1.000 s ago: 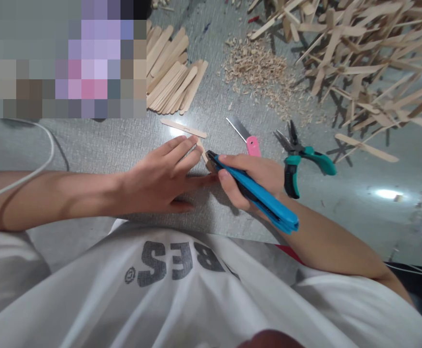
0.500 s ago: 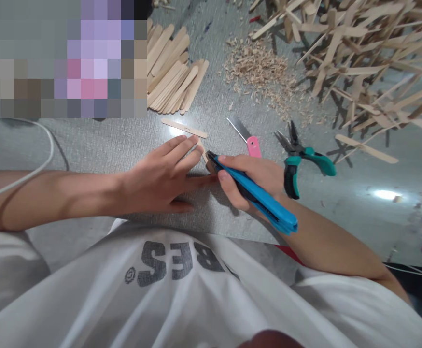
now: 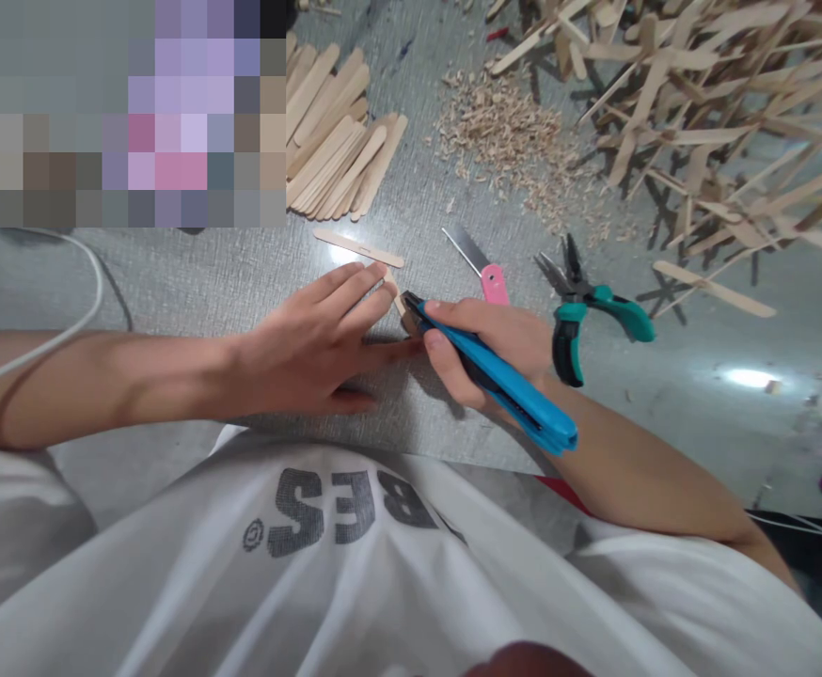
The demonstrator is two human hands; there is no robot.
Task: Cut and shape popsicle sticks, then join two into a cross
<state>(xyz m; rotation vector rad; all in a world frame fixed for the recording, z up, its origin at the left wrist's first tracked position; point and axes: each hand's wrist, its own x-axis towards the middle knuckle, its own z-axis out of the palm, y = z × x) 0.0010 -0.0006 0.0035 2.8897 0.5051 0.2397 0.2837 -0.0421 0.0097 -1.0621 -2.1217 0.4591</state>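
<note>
My left hand (image 3: 323, 329) lies palm down on the table, its fingers stretched out and partly spread. Its fingertips rest on a popsicle stick (image 3: 395, 289), pinning it to the surface; much of that stick is hidden. In my right hand (image 3: 478, 353) is a blue utility knife (image 3: 499, 376), gripped with its tip on the stick near my left fingers. Just beyond my left fingertips lies another popsicle stick (image 3: 358, 247) with a small slit in its middle. A pink-handled blade (image 3: 494, 282) and needle-nose pliers (image 3: 576, 306) with teal-black handles lie near my right hand.
Several plain popsicle sticks (image 3: 337, 169) are stacked at the upper left. A heap of wood shavings (image 3: 502, 127) lies at the back. Crossed sticks (image 3: 700, 103) pile up at the upper right. A white cable (image 3: 97, 282) runs along the left; the upper left is pixelated.
The knife's rear end has shifted very slightly to the left. Both hands and the other things look otherwise unmoved.
</note>
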